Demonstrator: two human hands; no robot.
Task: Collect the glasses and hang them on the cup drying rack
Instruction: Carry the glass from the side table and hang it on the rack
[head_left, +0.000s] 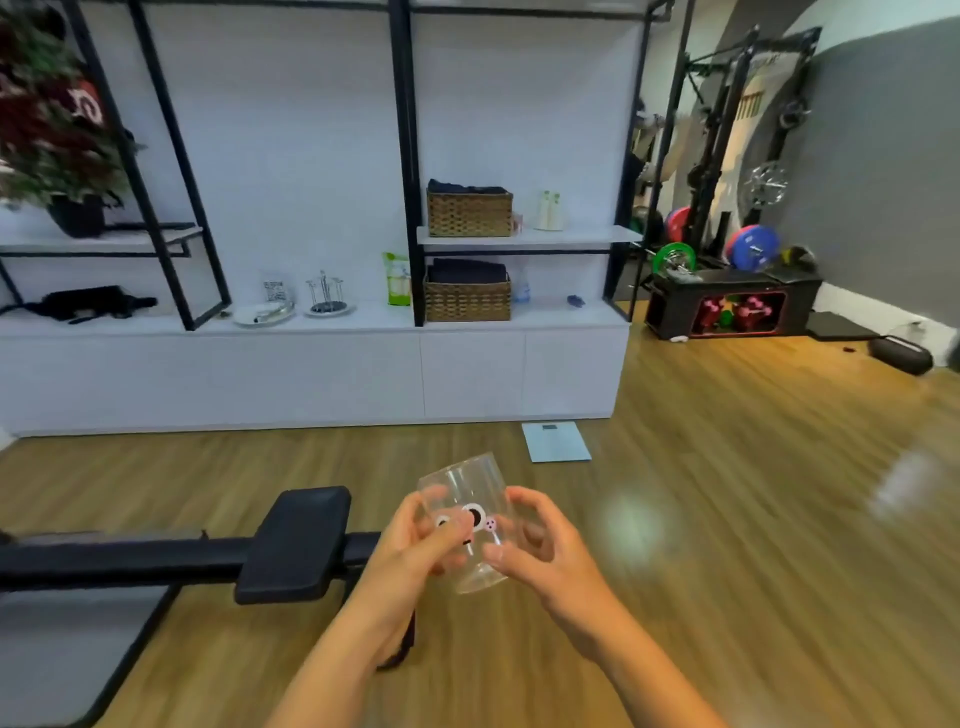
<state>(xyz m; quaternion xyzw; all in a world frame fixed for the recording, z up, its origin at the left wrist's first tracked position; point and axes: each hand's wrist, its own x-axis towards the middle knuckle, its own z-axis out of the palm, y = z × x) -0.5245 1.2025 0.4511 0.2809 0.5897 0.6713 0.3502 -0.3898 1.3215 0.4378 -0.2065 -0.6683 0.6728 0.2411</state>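
Note:
A clear drinking glass (467, 499) with a small black, white and pink print is held between both hands in front of me, above the wooden floor. My left hand (415, 545) grips its left side and my right hand (540, 551) cups its right side. The metal cup drying rack (325, 293) stands far away on the white cabinet top (363, 319), with its pegs looking bare.
A black padded bench (291, 545) runs across the floor at my left. A bathroom scale (556, 441) lies on the floor ahead. On the cabinet stand a white plate (262, 313), a green bag (397, 278) and wicker baskets (467, 299). Gym weights (727, 291) fill the right corner.

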